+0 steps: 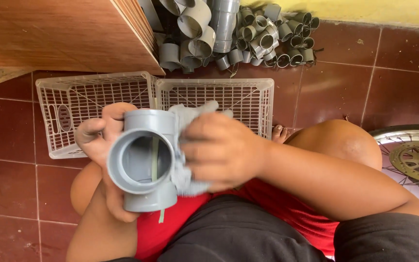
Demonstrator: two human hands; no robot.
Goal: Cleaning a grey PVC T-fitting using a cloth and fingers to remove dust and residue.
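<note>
The floor [345, 82] is laid with dark red-brown square tiles divided by pale grout lines. Two white plastic lattice baskets [98, 97] stand on it side by side, touching, their open tops facing up. Behind them, against the yellow wall [364, 9], lies a heap of grey pipe fittings [248, 34], mostly elbows and short couplings. A wooden panel [59, 34] rises at the upper left, perhaps part of a cabinet. A spoked wheel [413, 155] rests at the right edge.

A single head-worn camera is looking steeply down, sitting close above the person's lap and taking in the tiled floor [345, 87] beyond.
</note>
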